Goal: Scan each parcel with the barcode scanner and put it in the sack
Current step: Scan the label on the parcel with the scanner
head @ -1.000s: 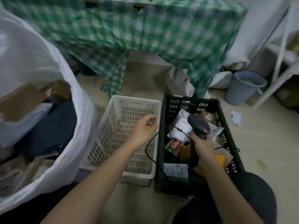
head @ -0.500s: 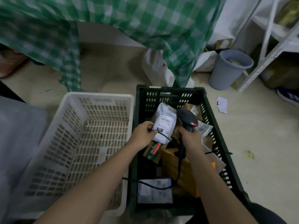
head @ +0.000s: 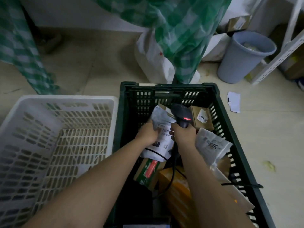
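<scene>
1. Parcel [head: 162,139]: white mailer above the green crate [head: 169,89], left hand [head: 148,132] gripping its edge.
2. Right hand [head: 185,134] wraps the scanner [head: 182,116].
3. Risk: crumpled label could misread; cable [head: 172,175] may snag.

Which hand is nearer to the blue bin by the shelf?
The right hand, gripping the barcode scanner, lies closer to the blue bin. The left hand, holding the white parcel, is farther away.
</scene>
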### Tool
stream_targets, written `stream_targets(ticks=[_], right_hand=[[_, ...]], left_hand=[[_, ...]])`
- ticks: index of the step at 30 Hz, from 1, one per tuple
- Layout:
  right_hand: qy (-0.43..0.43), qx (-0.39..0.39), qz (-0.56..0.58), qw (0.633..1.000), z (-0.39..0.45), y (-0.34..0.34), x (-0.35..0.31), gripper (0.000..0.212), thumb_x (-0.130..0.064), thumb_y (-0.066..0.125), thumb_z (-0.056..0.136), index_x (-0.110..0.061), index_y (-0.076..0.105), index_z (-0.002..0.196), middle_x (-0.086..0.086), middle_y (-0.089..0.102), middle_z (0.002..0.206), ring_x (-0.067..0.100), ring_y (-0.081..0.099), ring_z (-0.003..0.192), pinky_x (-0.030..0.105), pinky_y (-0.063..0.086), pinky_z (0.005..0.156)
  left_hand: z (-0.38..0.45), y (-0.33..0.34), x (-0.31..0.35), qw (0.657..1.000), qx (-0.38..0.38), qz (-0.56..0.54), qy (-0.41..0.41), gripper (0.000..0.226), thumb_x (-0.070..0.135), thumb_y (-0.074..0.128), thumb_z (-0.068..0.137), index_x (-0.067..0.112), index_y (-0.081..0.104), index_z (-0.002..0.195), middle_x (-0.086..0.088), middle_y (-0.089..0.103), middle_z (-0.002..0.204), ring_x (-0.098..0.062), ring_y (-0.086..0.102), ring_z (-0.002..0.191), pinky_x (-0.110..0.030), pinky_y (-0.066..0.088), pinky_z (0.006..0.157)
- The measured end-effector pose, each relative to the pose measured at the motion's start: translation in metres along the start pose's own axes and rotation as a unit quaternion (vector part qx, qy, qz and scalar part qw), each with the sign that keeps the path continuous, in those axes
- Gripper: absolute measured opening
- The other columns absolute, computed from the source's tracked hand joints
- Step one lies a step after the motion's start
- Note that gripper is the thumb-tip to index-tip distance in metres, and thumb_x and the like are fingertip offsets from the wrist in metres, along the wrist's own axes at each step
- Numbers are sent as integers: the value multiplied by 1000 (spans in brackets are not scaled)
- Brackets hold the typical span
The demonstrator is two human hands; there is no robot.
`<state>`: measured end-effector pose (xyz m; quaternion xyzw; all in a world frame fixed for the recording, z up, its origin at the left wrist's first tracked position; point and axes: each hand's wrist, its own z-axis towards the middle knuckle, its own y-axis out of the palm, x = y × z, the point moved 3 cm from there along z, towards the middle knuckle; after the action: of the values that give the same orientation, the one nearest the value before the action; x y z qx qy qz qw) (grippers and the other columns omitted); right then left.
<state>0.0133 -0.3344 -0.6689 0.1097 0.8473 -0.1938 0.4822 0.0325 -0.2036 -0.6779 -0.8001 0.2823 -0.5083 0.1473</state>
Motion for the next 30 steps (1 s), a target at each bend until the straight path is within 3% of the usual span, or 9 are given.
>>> stream_targets(ticks=[2, 6, 10, 15, 19, 21, 24, 27, 30], right_hand=[[-2, -7, 7, 1000, 6, 3, 1, 7, -14, 66, 80, -14, 60, 77, 6, 67, 74, 26, 69, 73, 46, 57, 78], [-17, -23, 14, 1000, 6, 7, -1, 11, -11, 67, 83, -15, 58, 78, 6, 66, 74, 23, 67, 71, 40, 55, 71], [-20, -38, 31, 999, -11, 3, -3, 7, -11, 67, 84, -12, 60, 83, 7, 66, 76, 20, 66, 69, 33, 51, 62], [-71, 24, 57, 996, -51, -23, -25, 12, -16, 69, 82, -15, 59, 76, 4, 61, 68, 21, 55, 67, 32, 42, 63], [-112, 2, 104, 988, -104, -29, -59, 12, -17, 72, 83, -23, 61, 81, -4, 65, 75, 12, 58, 73, 26, 46, 67], [-126, -24, 119, 985, -135, -27, -79, 21, -16, 74, 82, -28, 58, 77, -6, 65, 80, 14, 60, 79, 31, 50, 75], [-148, -53, 138, 978, -185, -24, -105, 20, -14, 77, 79, -26, 61, 80, -6, 67, 83, 20, 64, 86, 40, 51, 85], [-165, -98, 149, 970, -238, -20, -120, 25, -9, 79, 77, -12, 64, 97, -2, 69, 87, 21, 66, 89, 36, 53, 85], [-169, -137, 152, 964, -290, -15, -123, 32, -5, 81, 74, -9, 64, 101, -1, 69, 88, 17, 66, 82, 31, 52, 77]], left_hand=[[13, 2, -4, 1000, 22, -4, -17, 31, 27, 47, 98, 10, 52, 124, -9, 61, 116, -25, 59, 102, -30, 44, 81], [21, 2, -12, 998, 63, 9, -25, 18, 20, 51, 96, 8, 64, 99, -10, 66, 98, -22, 59, 86, -29, 42, 72], [6, -5, -9, 996, 83, -27, 22, 16, 22, 51, 97, 14, 57, 85, -8, 61, 96, -17, 55, 81, -20, 38, 60], [-41, -50, 22, 980, 142, -120, 74, 7, 16, 49, 97, 12, 54, 95, 7, 53, 82, -4, 48, 71, -6, 36, 55], [-100, -98, 41, 958, 191, -186, 106, 10, 19, 49, 97, 14, 53, 89, 4, 53, 79, -17, 51, 79, -31, 41, 73], [-137, -120, 46, 949, 198, -220, 110, 15, 23, 51, 96, 21, 53, 82, 2, 55, 80, -20, 52, 82, -39, 44, 81], [-199, -149, 43, 946, 208, -225, 103, 19, 26, 50, 97, 24, 52, 79, 1, 57, 80, -20, 52, 81, -37, 41, 76], [-263, -173, 38, 938, 218, -244, 113, 20, 23, 47, 99, 23, 52, 79, -3, 56, 83, -19, 52, 82, -36, 40, 78], [-325, -195, 26, 933, 245, -236, 120, 20, 24, 47, 99, 22, 51, 79, 0, 53, 78, -18, 47, 76, -33, 38, 71]])
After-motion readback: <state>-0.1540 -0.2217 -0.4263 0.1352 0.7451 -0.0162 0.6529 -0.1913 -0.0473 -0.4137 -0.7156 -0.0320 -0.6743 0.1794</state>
